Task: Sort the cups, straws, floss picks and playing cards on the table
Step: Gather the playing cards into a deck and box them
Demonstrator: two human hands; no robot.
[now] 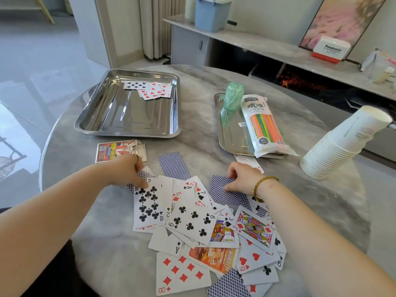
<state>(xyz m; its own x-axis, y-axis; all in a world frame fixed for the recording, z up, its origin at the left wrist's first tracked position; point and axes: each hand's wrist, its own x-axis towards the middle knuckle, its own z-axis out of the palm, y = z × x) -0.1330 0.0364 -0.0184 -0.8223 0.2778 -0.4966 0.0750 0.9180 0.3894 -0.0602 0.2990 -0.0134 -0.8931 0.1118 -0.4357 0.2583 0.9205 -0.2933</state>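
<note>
Your large stainless steel tray holds a few face-up cards. The smaller steel tray carries a green translucent floss-pick tub and a packet of coloured straws, with a tilted stack of white paper cups nearby on the grey marble bench. The loose playing cards lie spread nearest you, mostly face up; your left hand pinches a blue-backed card and your right hand grips a face-down card.

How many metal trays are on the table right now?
2. The larger tray sits far left, holding a few playing cards. The narrower tray sits to its right, holding the straw pack and a green container. No others show.
</note>
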